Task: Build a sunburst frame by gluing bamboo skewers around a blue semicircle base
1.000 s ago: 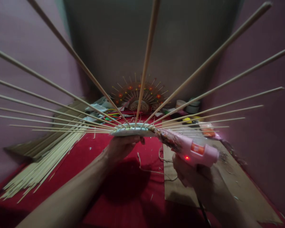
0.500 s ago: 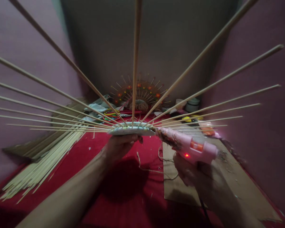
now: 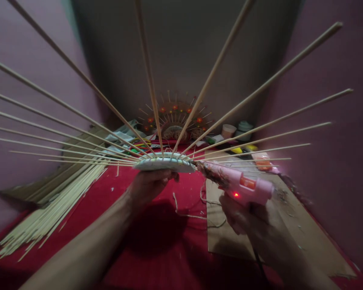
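Observation:
My left hand [image 3: 151,187] holds a pale round disc [image 3: 165,165] from below, its fingers bent under the rim. Thin wooden sticks [image 3: 220,58] fan out from the disc toward the walls and upward. My right hand [image 3: 237,213] is wrapped round the handle of a pink glue gun [image 3: 238,183] with a lit red light. The gun's stained nozzle is at the disc's right edge; whether it touches cannot be told.
A bundle of loose sticks [image 3: 57,205] lies at the left on the red cloth [image 3: 157,257]. Cardboard [image 3: 230,237] and twine [image 3: 187,215] are at the right. Behind stand a flower-decorated half-round piece [image 3: 175,117], a cup [image 3: 228,131] and a jar [image 3: 243,129].
The upper sticks have swung left as the disc turned and shifted slightly left. The glue gun stays by the disc's right edge, in my right hand.

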Demonstrator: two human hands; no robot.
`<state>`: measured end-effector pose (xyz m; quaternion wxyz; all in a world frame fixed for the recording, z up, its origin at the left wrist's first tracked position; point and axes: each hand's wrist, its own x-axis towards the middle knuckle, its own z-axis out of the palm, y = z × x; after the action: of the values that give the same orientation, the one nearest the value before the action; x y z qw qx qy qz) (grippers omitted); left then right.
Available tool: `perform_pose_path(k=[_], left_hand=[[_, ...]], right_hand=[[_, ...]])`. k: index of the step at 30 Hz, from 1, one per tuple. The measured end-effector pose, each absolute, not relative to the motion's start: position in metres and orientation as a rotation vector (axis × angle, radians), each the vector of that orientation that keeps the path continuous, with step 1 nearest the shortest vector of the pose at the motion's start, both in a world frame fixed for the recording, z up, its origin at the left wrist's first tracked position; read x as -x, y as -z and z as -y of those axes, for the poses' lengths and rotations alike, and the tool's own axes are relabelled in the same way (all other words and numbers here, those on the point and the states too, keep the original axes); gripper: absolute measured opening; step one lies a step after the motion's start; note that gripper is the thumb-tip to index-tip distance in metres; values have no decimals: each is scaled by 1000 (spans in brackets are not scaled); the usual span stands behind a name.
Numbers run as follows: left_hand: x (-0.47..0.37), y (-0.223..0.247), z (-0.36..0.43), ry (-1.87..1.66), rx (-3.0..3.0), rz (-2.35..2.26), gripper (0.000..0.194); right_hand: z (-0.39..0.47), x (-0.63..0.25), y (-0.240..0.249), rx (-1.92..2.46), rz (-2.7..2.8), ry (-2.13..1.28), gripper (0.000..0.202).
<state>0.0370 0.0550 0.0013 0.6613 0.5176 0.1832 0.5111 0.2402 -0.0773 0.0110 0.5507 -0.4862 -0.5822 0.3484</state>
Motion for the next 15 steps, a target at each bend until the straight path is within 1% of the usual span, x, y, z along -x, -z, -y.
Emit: perform_pose_path(k=[3,6,12,15], left_hand=[[-37,-1,-56,-1150,-1167,-402,7],[-37,0,-57,-1156,-1141,-394,8],[-39,0,-58,-1163,-1117,-385,11],[-39,1,-58,-1154,-1146,-392,14]], right_hand=[[78,-241,-11,1149,1358,-865,26],[78,-240,-12,1159,1358,-855,22],[79,-239,-19,1141,1379,-786,24],[80,-237,-20,1143,1380,-785,16]])
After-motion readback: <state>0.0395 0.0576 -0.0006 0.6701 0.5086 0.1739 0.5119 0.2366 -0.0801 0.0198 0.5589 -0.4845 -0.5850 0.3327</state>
